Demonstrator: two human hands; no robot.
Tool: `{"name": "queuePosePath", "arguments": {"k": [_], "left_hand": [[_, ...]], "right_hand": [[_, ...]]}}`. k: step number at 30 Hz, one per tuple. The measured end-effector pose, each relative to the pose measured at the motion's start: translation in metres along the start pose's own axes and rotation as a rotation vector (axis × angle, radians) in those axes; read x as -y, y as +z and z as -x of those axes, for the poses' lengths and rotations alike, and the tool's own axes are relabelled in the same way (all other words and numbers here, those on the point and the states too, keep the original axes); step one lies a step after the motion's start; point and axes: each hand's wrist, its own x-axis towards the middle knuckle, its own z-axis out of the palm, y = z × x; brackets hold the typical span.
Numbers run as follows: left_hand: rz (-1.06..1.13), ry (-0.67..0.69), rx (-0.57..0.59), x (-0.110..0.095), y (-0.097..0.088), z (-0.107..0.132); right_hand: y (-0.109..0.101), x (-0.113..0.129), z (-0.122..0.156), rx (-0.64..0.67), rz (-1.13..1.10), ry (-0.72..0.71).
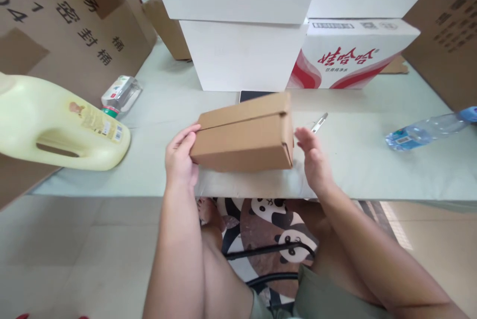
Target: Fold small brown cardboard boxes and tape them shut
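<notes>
A small brown cardboard box (244,132), closed, lies on the pale table (357,160) near its front edge. My left hand (181,157) grips the box's left end, fingers curled onto its top edge. Just to the right of the box hovers my right hand (313,160), open with fingers apart, holding nothing and not quite touching it. A silvery pen-like tool (319,122) lies on the table just beyond my right hand.
A pale yellow jug (55,127) lies at left with a clear bottle (121,93) behind it. White boxes (242,53) and a red-and-white carton (350,55) stand behind. A plastic water bottle (428,132) lies at right. Large brown cartons flank both sides.
</notes>
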Motion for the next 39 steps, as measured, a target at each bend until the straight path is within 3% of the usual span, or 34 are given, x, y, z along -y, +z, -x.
{"name": "queuePosePath", "arguments": {"k": [3,6,8,13,15,19,21,23,26,28,29,31,33,36,39], "left_hand": [[0.004,-0.046,-0.052,0.004,-0.007,-0.003],[-0.027,-0.105,-0.019,0.014,-0.004,0.002],[-0.051,-0.222,0.055,0.020,0.003,0.009],[-0.210,-0.577,0.432,0.025,0.018,0.025],[-0.337,-0.638,0.584,0.023,0.021,0.029],[-0.524,-0.752,1.016,0.019,0.026,0.034],[-0.594,-0.736,1.083,0.019,0.029,0.034],[-0.646,-0.639,0.966,0.020,0.030,0.030],[-0.640,-0.441,0.564,0.028,0.028,0.018],[-0.509,-0.201,0.294,0.034,0.024,0.010],[-0.416,-0.040,0.213,0.036,0.022,0.006],[-0.284,0.265,0.175,0.038,0.019,0.001],[-0.298,0.454,0.219,0.037,0.017,-0.001],[-0.396,0.531,0.263,0.035,0.017,0.000],[-0.384,0.537,0.253,0.035,0.016,0.001]], "right_hand": [[0.011,0.001,0.003,0.203,-0.072,0.032],[0.021,0.007,0.005,0.180,-0.073,-0.099],[0.023,0.012,0.006,0.201,-0.035,-0.157],[0.015,0.025,0.008,0.229,0.095,-0.211],[0.012,0.028,0.007,0.127,0.110,-0.280],[0.005,0.029,0.003,-0.123,0.024,-0.341],[0.003,0.026,0.001,-0.176,0.014,-0.297],[0.002,0.025,0.001,-0.169,0.034,-0.266],[0.004,0.030,0.001,-0.037,0.070,-0.289],[0.009,0.037,0.001,0.085,0.079,-0.340],[0.012,0.041,0.002,0.142,0.074,-0.367],[0.019,0.048,0.002,0.234,0.045,-0.409],[0.024,0.052,0.003,0.295,0.016,-0.428],[0.022,0.050,0.002,0.330,0.025,-0.394],[0.006,0.034,-0.009,0.154,0.222,-0.167]]}}
